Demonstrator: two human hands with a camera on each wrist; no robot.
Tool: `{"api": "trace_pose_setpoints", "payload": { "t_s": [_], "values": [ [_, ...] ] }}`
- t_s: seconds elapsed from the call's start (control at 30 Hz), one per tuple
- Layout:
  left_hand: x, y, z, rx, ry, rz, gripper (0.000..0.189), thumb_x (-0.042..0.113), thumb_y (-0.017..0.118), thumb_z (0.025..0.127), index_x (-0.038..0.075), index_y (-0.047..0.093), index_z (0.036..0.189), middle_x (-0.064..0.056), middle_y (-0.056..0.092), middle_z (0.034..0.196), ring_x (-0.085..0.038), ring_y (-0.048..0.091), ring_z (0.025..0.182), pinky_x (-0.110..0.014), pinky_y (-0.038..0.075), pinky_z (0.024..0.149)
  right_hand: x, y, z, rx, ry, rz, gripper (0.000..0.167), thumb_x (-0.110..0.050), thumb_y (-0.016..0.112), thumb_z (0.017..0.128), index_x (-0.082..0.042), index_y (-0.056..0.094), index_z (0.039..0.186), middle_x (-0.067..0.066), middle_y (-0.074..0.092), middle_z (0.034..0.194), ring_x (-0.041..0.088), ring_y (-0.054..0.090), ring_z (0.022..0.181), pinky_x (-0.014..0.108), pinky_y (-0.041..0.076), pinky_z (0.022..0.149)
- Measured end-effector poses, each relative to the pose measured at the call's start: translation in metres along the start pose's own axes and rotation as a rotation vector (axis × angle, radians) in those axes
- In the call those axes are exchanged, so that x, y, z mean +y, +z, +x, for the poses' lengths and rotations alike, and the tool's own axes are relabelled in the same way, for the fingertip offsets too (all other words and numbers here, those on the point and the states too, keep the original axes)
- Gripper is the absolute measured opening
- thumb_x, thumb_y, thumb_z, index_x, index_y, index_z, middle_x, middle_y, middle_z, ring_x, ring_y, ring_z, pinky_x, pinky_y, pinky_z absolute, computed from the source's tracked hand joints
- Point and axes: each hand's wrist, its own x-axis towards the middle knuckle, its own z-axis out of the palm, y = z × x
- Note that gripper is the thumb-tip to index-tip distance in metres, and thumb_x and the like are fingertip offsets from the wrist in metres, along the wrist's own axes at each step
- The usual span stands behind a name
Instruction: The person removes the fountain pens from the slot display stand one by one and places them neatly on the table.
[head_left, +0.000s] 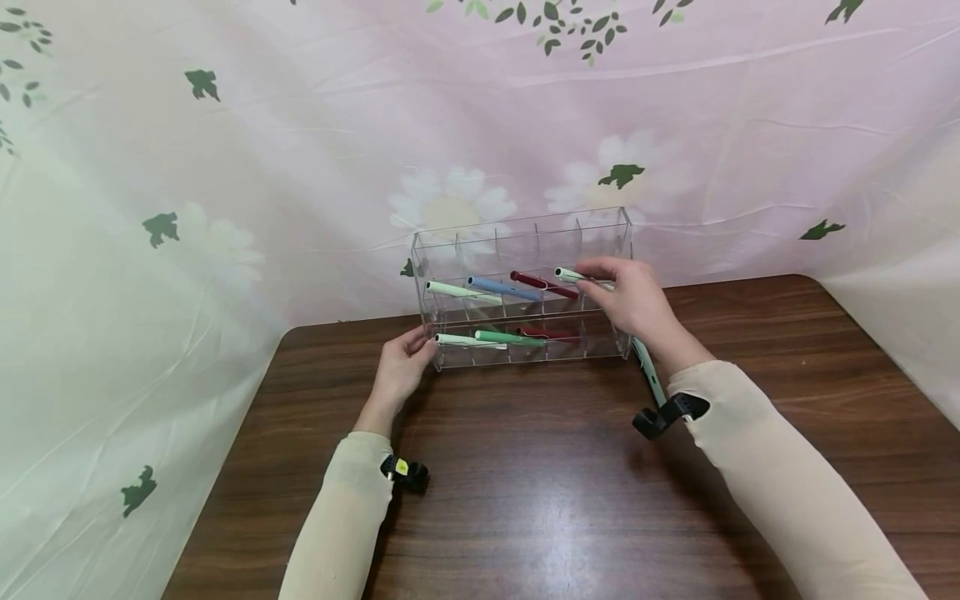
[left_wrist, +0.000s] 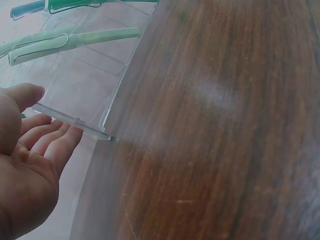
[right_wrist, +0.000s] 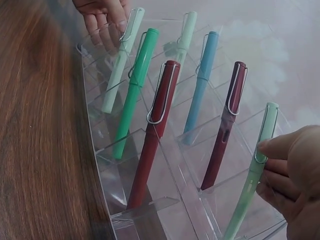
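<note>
A clear acrylic pen rack (head_left: 528, 362) stands on the table with pens lying in its compartments. My left hand (head_left: 401, 367) grips the rack's left side panel, thumb on one face and fingers on the other, as the left wrist view shows. With thumb and fingers, my right hand (head_left: 633, 300) pinches a pale green fountain pen (right_wrist: 260, 145) by its clipped cap, over a right-hand compartment of the upper row. In that row also lie a dark red pen (right_wrist: 226, 117), a blue pen (right_wrist: 201, 82) and another pale green pen (head_left: 457, 291). The lower row holds a red pen (right_wrist: 159, 110), a green pen (right_wrist: 135, 92) and a pale green pen (left_wrist: 75, 42).
A pale teal pen (head_left: 649, 372) lies on the wooden table (head_left: 510, 467) right of the rack, partly under my right forearm. Behind the rack hangs a floral cloth (head_left: 337, 167). Black wrist cameras (head_left: 670, 415) sit on both sleeves.
</note>
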Motion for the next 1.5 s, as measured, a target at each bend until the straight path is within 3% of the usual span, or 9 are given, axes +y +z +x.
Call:
{"api": "trace_pose_setpoints", "payload": {
  "t_s": [0.37,0.7,1.0,1.13,1.33,1.5],
  "values": [
    [-0.001,0.000,0.000,0.001,0.007,-0.006,0.047,0.011,0.063,0.109,-0.003,0.056,0.153,-0.024,0.064,0.151,-0.033,0.064,0.139,-0.049,0.053,0.116,0.001,0.004,-0.002,0.082,-0.016,0.027,0.025,-0.012,0.073,0.104,-0.005,0.078,0.128,0.020,0.080,0.122,0.039,0.073,0.113,0.053,0.057,0.091],
    [-0.001,0.000,-0.001,-0.002,-0.002,-0.002,0.047,0.012,0.063,0.109,-0.003,0.056,0.154,-0.024,0.065,0.150,-0.033,0.065,0.139,-0.050,0.053,0.116,0.003,0.008,-0.001,0.114,-0.019,0.063,0.026,-0.015,0.073,0.105,-0.005,0.077,0.129,0.021,0.079,0.122,0.038,0.073,0.110,0.047,0.056,0.088],
    [-0.003,0.001,0.000,0.001,0.001,0.001,0.048,0.013,0.063,0.110,-0.004,0.056,0.154,-0.024,0.064,0.151,-0.033,0.064,0.139,-0.050,0.053,0.116,0.002,0.009,0.001,0.213,-0.070,0.132,0.024,-0.011,0.075,0.103,-0.004,0.079,0.125,0.019,0.080,0.118,0.031,0.072,0.105,0.017,0.047,0.080],
    [-0.003,0.000,0.000,0.000,0.000,-0.006,0.048,0.013,0.063,0.109,-0.004,0.056,0.154,-0.024,0.064,0.151,-0.033,0.063,0.140,-0.050,0.052,0.117,-0.002,0.006,0.003,0.239,-0.094,0.155,0.022,-0.010,0.076,0.102,-0.005,0.080,0.124,0.018,0.081,0.115,0.021,0.071,0.101,0.014,0.046,0.080],
    [-0.002,-0.001,0.000,-0.010,0.001,-0.006,0.048,0.012,0.062,0.109,-0.002,0.056,0.155,-0.023,0.064,0.150,-0.033,0.063,0.140,-0.051,0.052,0.118,-0.008,-0.001,0.003,0.249,-0.085,0.202,0.025,-0.013,0.077,0.102,-0.005,0.079,0.126,0.017,0.081,0.119,-0.007,0.063,0.097,0.014,0.050,0.086],
    [-0.002,-0.001,0.000,-0.014,-0.003,-0.013,0.048,0.012,0.062,0.109,-0.002,0.055,0.155,-0.023,0.065,0.149,-0.033,0.064,0.140,-0.050,0.052,0.118,-0.015,-0.009,0.004,0.262,-0.081,0.258,0.027,-0.013,0.077,0.102,-0.005,0.078,0.127,0.019,0.080,0.122,-0.011,0.063,0.099,0.010,0.051,0.090]
  ]
}}
